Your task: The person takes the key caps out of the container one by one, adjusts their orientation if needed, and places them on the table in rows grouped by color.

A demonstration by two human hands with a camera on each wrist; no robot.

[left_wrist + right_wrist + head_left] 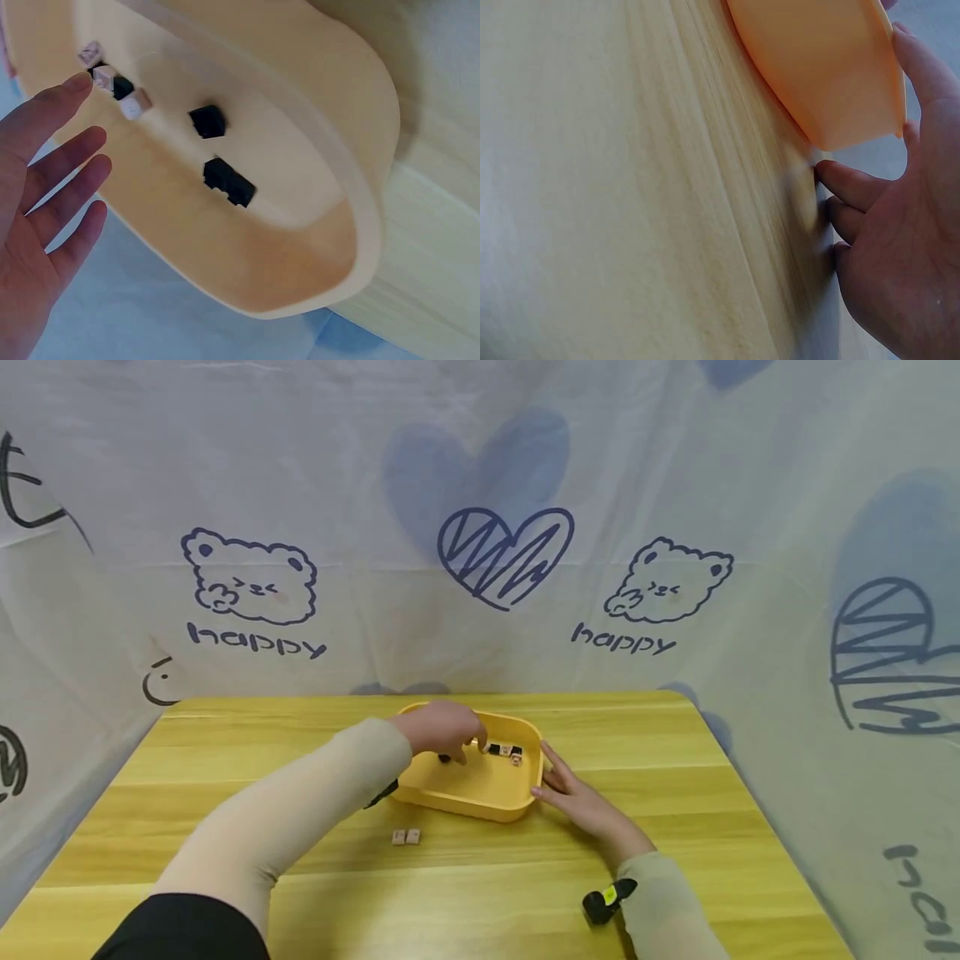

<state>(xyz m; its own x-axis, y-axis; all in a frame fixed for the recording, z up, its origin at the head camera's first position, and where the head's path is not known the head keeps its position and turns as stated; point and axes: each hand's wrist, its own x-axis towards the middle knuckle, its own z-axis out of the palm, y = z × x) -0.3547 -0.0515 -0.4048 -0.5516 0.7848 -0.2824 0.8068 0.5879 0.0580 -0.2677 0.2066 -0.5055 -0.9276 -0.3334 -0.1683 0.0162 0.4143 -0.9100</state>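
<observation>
Hands at a yellow tray (480,793) set mid-table on a pale wooden table (225,877). Head view: left hand (442,729) hangs over the tray's interior, back of the hand toward the camera, so finger posture cannot be read from here. Left wrist view resolves it: fingers (56,161) are straight and spread, holding nothing, with one fingertip close to a cluster of small blocks at the tray's far wall. That same view shows the tray's contents better than the head view does: two black blocks (229,182) lying joined on the floor, a single black block (207,121) just beside them, and a mixed group of pale and black blocks (112,82) against the wall. In the head view this group reads only as a short row of blocks (504,750) near the far right corner. Right hand (581,797) lies flat at the tray's right end, fingers extended, fingertips touching the tray's outer wall. Right wrist view confirms: fingers (859,187) relaxed, resting on the table with tips against the tray's base, thumb near the rim; nothing gripped. Only the head view shows two pale blocks (406,837) side by side on the table, just in front of the tray, and a black and yellow wrist device (606,900) on the right forearm.
</observation>
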